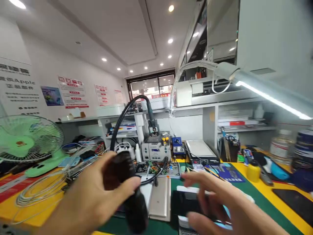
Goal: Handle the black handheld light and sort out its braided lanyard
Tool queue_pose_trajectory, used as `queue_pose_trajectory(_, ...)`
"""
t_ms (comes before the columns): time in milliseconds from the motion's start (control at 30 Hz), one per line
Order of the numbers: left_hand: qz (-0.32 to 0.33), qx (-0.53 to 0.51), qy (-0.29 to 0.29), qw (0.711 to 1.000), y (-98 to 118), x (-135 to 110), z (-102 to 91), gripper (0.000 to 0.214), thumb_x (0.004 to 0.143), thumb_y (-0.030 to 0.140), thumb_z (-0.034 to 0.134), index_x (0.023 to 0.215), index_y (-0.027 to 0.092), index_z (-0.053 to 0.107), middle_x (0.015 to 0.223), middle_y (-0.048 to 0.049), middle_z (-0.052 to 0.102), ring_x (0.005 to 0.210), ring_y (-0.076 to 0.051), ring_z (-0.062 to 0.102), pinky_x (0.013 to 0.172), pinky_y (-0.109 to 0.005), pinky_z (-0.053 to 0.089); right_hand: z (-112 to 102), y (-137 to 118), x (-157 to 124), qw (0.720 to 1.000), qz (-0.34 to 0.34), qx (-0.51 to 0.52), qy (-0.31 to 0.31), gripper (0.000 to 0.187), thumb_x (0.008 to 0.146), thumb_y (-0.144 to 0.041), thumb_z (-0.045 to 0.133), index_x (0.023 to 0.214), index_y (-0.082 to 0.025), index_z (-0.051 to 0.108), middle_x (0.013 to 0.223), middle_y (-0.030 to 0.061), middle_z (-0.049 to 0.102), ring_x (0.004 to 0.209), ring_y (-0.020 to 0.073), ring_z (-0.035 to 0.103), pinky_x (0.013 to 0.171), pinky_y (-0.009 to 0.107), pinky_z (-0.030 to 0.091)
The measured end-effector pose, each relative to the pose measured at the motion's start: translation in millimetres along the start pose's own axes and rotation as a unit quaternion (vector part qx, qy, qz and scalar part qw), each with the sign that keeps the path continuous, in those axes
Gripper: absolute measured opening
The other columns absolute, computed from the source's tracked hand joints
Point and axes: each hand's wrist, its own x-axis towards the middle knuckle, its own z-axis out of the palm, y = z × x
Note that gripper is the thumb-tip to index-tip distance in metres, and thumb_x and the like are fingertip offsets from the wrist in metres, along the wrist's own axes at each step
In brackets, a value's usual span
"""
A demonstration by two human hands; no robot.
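Cluttered repair-shop surface (pixel 246 187): my left hand (pixel 97 192) fingers grip a black hot-air handle (pixel 127 192); right hand (pixel 220 202) fingers spread over a dark phone (pixel 188 204).

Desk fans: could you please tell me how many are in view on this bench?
1. The green desk fan stands at the far left of the yellow bench. Others may sit outside the frame.
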Motion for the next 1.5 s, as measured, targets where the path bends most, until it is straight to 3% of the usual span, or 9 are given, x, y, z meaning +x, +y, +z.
queue_pose_trajectory(67,0.048,-0.002,-0.085,0.995,19.4,-12.0,39.4,0.046,0.073,0.061,0.077,0.089,0.024,0.055,0.075,0.0033,0.069,0.073,-0.02,0.07,0.063,-0.026,0.054,-5.2,-22.0,6.9,0.995,0.056,-0.029,-0.074,0.05,0.087,-0.042,0.075,0.133,-0.03,0.061,0.091,-0.0008,0.069,0.071,0.0162,0.063,0.063,0.028,0.051)
queue_pose_trajectory(100,0.077,0.01,-0.102,0.992,24.6,-13.5,54.3,0.042,0.077,0.059,0.074,0.088,0.024,0.054,0.075,0.0034,0.067,0.072,-0.019,0.068,0.062,-0.026,0.053,-5.3,-29.8,11.0,0.994,0.071,-0.038,-0.079,0.04,0.086,-0.038,0.074,0.124,-0.027,0.064,0.093,-0.0002,0.069,0.072,0.0162,0.062,0.065,0.028,0.049)
queue_pose_trajectory(167,0.12,0.027,-0.1,0.987,28.4,-10.1,74.7,0.04,0.08,0.057,0.073,0.086,0.025,0.051,0.072,0.0051,0.064,0.068,-0.017,0.065,0.058,-0.026,0.05,-3.6,-37.1,16.7,0.993,0.062,-0.061,-0.076,0.014,0.088,-0.034,0.068,0.095,-0.023,0.064,0.086,-0.0002,0.066,0.07,0.0157,0.055,0.063,0.029,0.043)
queue_pose_trajectory(267,0.151,0.03,-0.091,0.984,28.6,-0.3,88.6,0.037,0.081,0.054,0.074,0.091,0.026,0.052,0.075,0.0069,0.065,0.069,-0.015,0.064,0.058,-0.025,0.049,-2.8,-31.8,18.0,0.995,0.035,-0.075,-0.05,0.014,0.091,-0.033,0.064,0.084,-0.022,0.057,0.082,-0.0002,0.064,0.07,0.0155,0.05,0.062,0.029,0.037)
queue_pose_trajectory(433,0.18,0.039,-0.083,0.979,31.0,9.0,98.8,0.035,0.082,0.05,0.073,0.095,0.026,0.052,0.073,0.0083,0.067,0.065,-0.014,0.063,0.057,-0.027,0.047,-5.6,-17.3,23.0,0.996,0.021,-0.049,-0.073,0.005,0.092,-0.028,0.057,0.09,-0.023,0.058,0.078,-0.0039,0.067,0.063,0.0127,0.046,0.058,0.027,0.036)
queue_pose_trajectory(767,0.19,-0.021,-0.082,0.978,18.5,29.6,113.4,0.041,0.08,0.056,0.078,0.098,0.026,0.057,0.081,0.0073,0.071,0.074,-0.015,0.068,0.064,-0.026,0.053,-6.3,-0.6,35.7,0.996,0.013,-0.058,-0.059,0.018,0.081,-0.026,0.064,0.077,-0.023,0.047,0.066,-0.0078,0.053,0.058,0.0102,0.043,0.051,0.025,0.033)
queue_pose_trajectory(1100,0.184,0.016,-0.215,0.959,-1.0,51.1,113.4,0.046,0.085,0.07,0.066,0.103,0.028,0.065,0.082,0.0042,0.064,0.072,-0.014,0.055,0.064,-0.026,0.041,-29.3,23.1,23.7,0.999,0.016,-0.036,-0.033,0.014,0.083,-0.026,0.065,0.083,-0.022,0.052,0.068,-0.0071,0.049,0.059,0.0107,0.042,0.053,0.026,0.036)
queue_pose_trajectory(1333,0.137,-0.012,-0.296,0.945,-14.3,64.5,116.5,0.056,0.086,0.079,0.058,0.088,0.024,0.066,0.075,0.0016,0.049,0.067,-0.013,0.041,0.058,-0.023,0.032,-51.4,48.0,9.1,0.998,0.055,0.003,-0.019,0.008,0.089,-0.024,0.063,0.094,-0.017,0.063,0.083,-0.0006,0.06,0.069,0.0139,0.05,0.062,0.028,0.043)
queue_pose_trajectory(1500,0.128,-0.033,-0.3,0.945,-25.6,67.4,124.7,0.06,0.089,0.079,0.054,0.077,0.021,0.06,0.065,0.0021,0.051,0.063,-0.011,0.045,0.058,-0.023,0.031,-54.4,59.8,-0.5,0.997,0.064,-0.032,-0.01,0.008,0.091,-0.027,0.063,0.092,-0.019,0.061,0.082,-0.0002,0.06,0.069,0.016,0.052,0.061,0.03,0.043)
